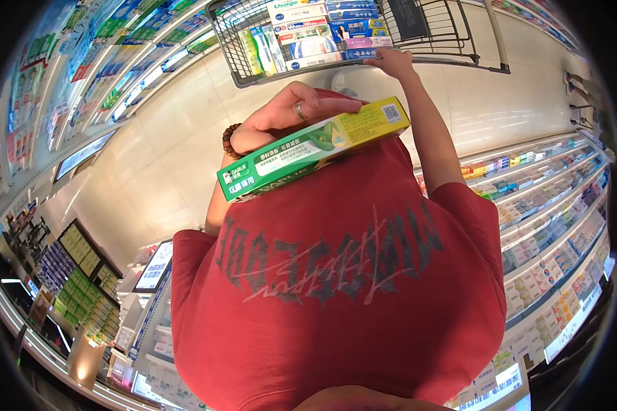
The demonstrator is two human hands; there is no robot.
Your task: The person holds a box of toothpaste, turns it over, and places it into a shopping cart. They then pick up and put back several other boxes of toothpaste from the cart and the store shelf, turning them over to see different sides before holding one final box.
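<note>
My left hand (281, 116), with a ring and a beaded bracelet, is closed around a long green and yellow Darlie toothpaste box (315, 147). The box is tilted in front of my red shirt, its right end higher. My right hand (393, 64) is at the near edge of the shopping cart (445, 63), beside the toothpaste boxes, its fingers apart with nothing visible in them. Inside the cart lie several toothpaste boxes (315, 46) in stacks, with upright toothbrush packs (264, 51) at their left.
Stocked shelves (82, 82) rise along the left. More product shelves (555, 233) curve along the right. Pale floor tiles (164, 151) lie between them and under the cart. A person's legs (574, 85) show at the far right.
</note>
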